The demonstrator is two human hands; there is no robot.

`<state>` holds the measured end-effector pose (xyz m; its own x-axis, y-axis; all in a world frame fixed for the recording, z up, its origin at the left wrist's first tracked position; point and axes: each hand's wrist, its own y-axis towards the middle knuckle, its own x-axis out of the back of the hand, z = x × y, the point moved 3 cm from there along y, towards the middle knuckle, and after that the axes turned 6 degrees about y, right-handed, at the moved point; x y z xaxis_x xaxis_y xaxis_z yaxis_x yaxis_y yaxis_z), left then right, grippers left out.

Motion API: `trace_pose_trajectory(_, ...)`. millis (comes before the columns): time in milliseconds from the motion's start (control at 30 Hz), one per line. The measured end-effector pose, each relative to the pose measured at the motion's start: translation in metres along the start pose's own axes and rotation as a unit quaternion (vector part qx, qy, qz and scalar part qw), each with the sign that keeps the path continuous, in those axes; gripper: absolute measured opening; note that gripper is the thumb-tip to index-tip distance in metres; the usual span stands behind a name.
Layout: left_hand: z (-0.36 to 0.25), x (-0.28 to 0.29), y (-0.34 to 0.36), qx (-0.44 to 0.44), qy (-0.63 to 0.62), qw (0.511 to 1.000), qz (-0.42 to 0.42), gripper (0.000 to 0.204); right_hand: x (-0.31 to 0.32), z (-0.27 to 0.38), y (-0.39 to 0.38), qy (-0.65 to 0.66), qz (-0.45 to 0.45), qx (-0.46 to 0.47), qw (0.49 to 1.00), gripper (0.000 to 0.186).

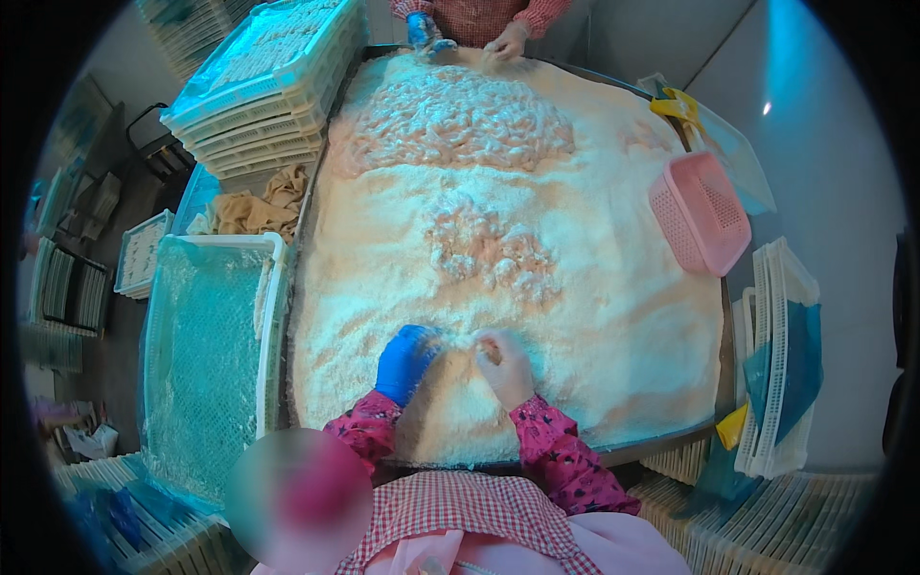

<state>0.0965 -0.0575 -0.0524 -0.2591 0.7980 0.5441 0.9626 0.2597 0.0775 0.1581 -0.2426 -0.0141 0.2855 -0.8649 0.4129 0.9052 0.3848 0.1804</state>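
My left hand (pixel 406 362), in a blue glove, is closed low over the flour-like powder (pixel 623 364) near the front of the large worktable. My right hand (pixel 503 367), in a whitish glove, is closed beside it, fingers curled, with pale powdery bits at its fingertips; I cannot make out what either hand grips. Just beyond my hands lies a clump of pinkish, powder-coated pieces (pixel 489 251). A larger mound of similar pieces (pixel 450 120) covers the far part of the table.
A co-worker's gloved hands (pixel 508 41) are at the far edge. Stacked white trays (pixel 254 115), tan cloths (pixel 251 213) and a mesh-lined tray (pixel 201 345) stand left. A pink basket (pixel 698 211) sits at the right, above upright trays (pixel 767 364).
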Motion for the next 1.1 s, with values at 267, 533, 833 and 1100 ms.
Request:
trace_pose_trajectory(267, 0.02, 0.02, -0.021, 0.26, -0.545, 0.797, -0.031, 0.037, 0.031, -0.01, -0.007, -0.075, 0.197, 0.087, 0.974, 0.025)
trace_pose_trajectory(533, 0.006, 0.024, -0.022, 0.27, -0.557, 0.783, -0.06, 0.042, 0.0, 0.016, -0.002, -0.023, -0.007, 0.018, 1.0, 0.022)
trace_pose_trajectory(833, 0.03, 0.025, -0.056, 0.341, -0.563, 0.747, -0.092, 0.045, 0.028, 0.012, -0.015, -0.153, 0.102, 0.085, 0.979, 0.031)
trace_pose_trajectory(1100, -0.002, 0.032, -0.04, 0.308, -0.6, 0.738, -0.038, 0.044, -0.016, 0.0, -0.011, 0.052, 0.096, 0.013, 0.994, 0.029)
